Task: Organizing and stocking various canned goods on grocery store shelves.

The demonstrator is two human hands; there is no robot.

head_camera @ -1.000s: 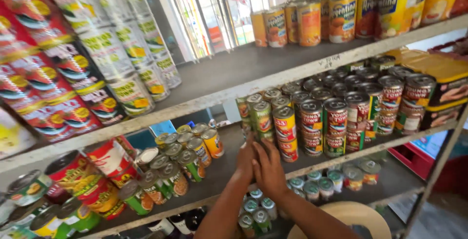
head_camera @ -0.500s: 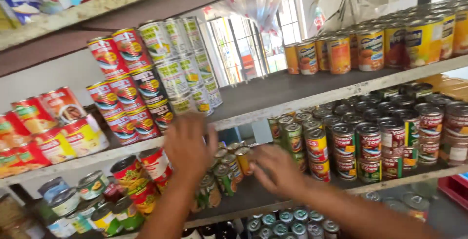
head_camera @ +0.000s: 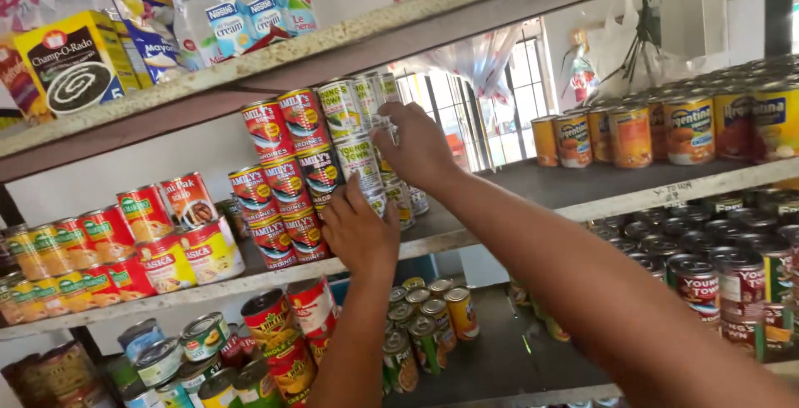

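Both hands, left hand (head_camera: 359,233) and right hand (head_camera: 419,146), have risen onto the stacked green-label cans (head_camera: 358,158).

Two hands (head_camera: 391,191) reach into the stack at 12 o'clock, which shows nine red-labelled cans (head_camera: 287,183). Four orange cans (head_camera: 616,137) stand at 2 o'clock.

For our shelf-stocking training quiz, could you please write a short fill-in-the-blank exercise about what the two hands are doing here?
1. The right hand touches the stacked ____ and white cans.
2. The left hand rests against cans on the ____ shelf.
3. Beside those cans stand stacked ____ cans on their left.
4. The yellow box sits on the ____ shelf.

Missing words: green; middle; red; top
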